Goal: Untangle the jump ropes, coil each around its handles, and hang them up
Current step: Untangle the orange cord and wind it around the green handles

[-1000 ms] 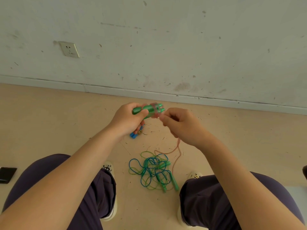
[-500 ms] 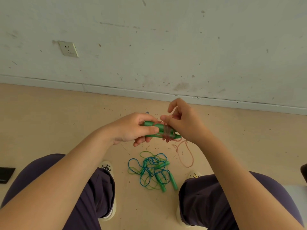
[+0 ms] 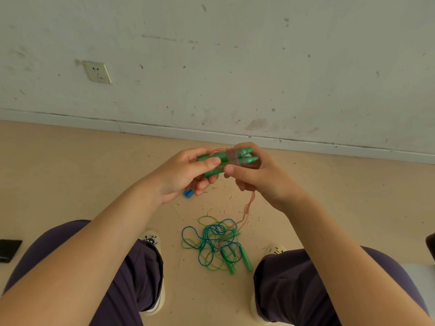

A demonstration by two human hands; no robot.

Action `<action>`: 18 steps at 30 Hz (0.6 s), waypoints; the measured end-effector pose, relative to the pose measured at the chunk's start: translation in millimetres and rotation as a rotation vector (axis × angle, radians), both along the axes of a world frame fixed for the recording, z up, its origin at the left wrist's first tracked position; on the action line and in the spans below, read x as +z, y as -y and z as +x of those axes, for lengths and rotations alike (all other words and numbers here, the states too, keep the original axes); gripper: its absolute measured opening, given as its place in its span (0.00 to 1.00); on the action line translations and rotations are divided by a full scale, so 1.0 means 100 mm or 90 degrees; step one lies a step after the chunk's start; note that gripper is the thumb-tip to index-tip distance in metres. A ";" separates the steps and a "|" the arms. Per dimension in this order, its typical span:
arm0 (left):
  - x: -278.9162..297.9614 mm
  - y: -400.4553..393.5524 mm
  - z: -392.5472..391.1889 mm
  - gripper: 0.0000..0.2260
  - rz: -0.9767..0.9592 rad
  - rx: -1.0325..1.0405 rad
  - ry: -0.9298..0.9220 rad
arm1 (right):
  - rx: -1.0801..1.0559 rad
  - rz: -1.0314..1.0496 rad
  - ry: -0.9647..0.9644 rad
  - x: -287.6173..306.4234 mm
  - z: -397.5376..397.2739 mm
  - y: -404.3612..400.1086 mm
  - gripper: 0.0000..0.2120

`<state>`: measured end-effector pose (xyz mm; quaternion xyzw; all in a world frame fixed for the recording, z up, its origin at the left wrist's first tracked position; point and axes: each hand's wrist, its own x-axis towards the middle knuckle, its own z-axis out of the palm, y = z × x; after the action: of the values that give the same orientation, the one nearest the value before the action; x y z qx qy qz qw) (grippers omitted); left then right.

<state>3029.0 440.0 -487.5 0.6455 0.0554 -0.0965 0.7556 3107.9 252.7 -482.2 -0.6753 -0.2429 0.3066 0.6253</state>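
Note:
Two green handles (image 3: pixel 244 155) lie side by side, with several turns of a pink rope (image 3: pixel 233 157) wound round them. My left hand (image 3: pixel 186 177) grips the handles' left end. Around their right end, my right hand (image 3: pixel 256 177) pinches the pink rope, whose loose tail (image 3: pixel 248 208) hangs from it to the floor. Between my feet a blue rope (image 3: pixel 188 234) and a green rope (image 3: pixel 207 218) lie tangled with two more green handles (image 3: pixel 246 261). A blue handle (image 3: pixel 188 193) peeks out under my left hand.
A scuffed white wall with a socket (image 3: pixel 97 72) rises just beyond the beige floor. My knees in dark trousers and my white shoes (image 3: pixel 150 238) flank the tangle. A black phone (image 3: pixel 8 250) lies at the left edge.
My right hand has carried the pink rope round the handles again and the hanging tail has shortened. The handles have tipped so their pointed ends face up and right.

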 end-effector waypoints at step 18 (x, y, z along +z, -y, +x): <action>-0.12 0.05 0.08 0.06 0.226 0.311 0.007 | -0.014 -0.270 0.145 -0.01 -0.24 -0.19 0.16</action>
<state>3036.9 434.6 -499.1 0.7354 0.2208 0.1026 0.6324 3084.1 272.1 -483.3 -0.8246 -0.2346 0.2653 0.4412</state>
